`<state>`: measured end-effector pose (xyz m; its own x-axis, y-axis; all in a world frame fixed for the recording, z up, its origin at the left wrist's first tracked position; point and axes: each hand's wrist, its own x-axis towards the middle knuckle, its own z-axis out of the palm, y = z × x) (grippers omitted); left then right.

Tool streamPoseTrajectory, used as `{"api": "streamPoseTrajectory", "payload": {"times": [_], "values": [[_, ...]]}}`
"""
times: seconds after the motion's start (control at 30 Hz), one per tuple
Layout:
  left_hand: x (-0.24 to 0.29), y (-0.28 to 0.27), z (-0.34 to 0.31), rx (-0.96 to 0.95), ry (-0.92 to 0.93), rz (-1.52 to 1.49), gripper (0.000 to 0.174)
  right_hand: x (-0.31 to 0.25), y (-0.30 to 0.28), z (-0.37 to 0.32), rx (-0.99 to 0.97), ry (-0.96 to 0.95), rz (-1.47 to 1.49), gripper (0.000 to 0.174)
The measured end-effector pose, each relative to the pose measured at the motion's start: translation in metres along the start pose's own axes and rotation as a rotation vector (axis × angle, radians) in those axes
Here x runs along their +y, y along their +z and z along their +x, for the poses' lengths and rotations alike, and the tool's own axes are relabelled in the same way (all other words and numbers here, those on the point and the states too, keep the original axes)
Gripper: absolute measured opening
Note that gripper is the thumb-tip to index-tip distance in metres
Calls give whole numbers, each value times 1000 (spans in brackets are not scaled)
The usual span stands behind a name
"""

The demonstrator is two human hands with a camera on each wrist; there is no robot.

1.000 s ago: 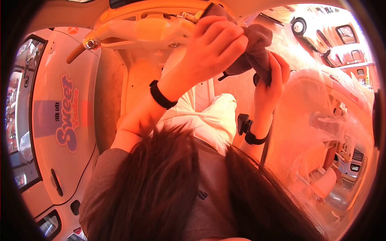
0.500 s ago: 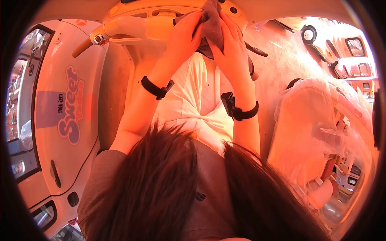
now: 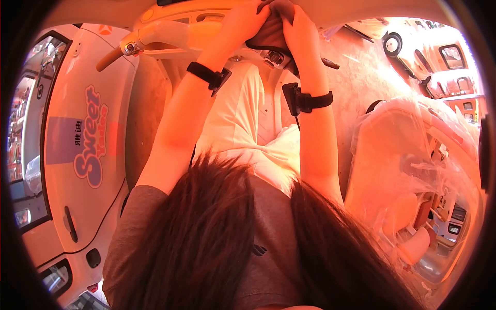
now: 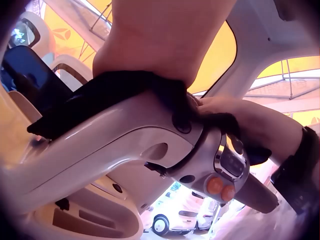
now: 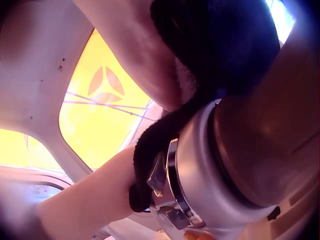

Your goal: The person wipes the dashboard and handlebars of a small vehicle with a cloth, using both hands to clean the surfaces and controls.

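A dark cloth [image 3: 269, 32] lies bunched over the right part of the handlebar [image 4: 95, 142], just above the silver switch housing [image 3: 274, 58]. My left hand [image 3: 245, 23] holds the cloth from its left side, fingers at its upper edge. On the opposite side my right hand [image 3: 302, 33] grips it, thumb along the fabric. In the left wrist view the cloth drapes across the bar beside orange buttons [image 4: 215, 186] and a brown grip [image 4: 257, 195]. The right wrist view shows dark fabric [image 5: 200, 55] close against the housing. Some fingertips are hidden by the cloth.
The bar's left grip [image 3: 109, 59] sticks out at the left, near a white door panel [image 3: 72, 206] with printed lettering. My legs [image 3: 232, 113] are below the handlebar. A plastic-wrapped seat [image 3: 385, 170] stands at the right, with parked vehicles [image 3: 454, 67] beyond.
The cloth, earlier held up between both hands at the right, has come down onto the handlebar. Both hands have moved forward, and the switch housing now shows below the fabric.
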<state>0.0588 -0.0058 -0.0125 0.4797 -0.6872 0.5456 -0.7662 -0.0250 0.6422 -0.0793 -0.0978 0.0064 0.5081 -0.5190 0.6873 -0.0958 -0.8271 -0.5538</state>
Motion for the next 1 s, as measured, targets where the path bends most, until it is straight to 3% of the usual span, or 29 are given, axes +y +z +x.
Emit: {"api": "streamPoseTrajectory", "payload": {"times": [0.07, 0.17, 0.4, 0.53, 0.6, 0.67, 0.93, 1.0], "values": [[-14, 12, -3, 52, 60, -55, 35, 19, 5, -14, 17, 23, -25, 31], [-24, 19, -10, 107, 177, -90, 32, 3, -10, -25, -31, 126, -31, 34], [-13, 9, -21, 82, 89, -35, 28, -13, -41, -62, -135, 253, -91, 45], [-7, 9, -25, 125, 164, -91, 26, -28, -50, -89, -112, 194, -120, 48], [-1, 5, -28, 154, 192, -83, 26, -51, -56, -98, -151, 268, -347, 51], [7, -6, -29, -41, 84, -265, 32, -50, -60, -108, -156, 241, -343, 51], [8, -8, -27, -16, 244, -211, 35, -55, -69, -110, -171, 188, -294, 43], [11, -8, -21, -54, 238, -208, 35, -59, -71, -105, -179, 351, -261, 37]]}}
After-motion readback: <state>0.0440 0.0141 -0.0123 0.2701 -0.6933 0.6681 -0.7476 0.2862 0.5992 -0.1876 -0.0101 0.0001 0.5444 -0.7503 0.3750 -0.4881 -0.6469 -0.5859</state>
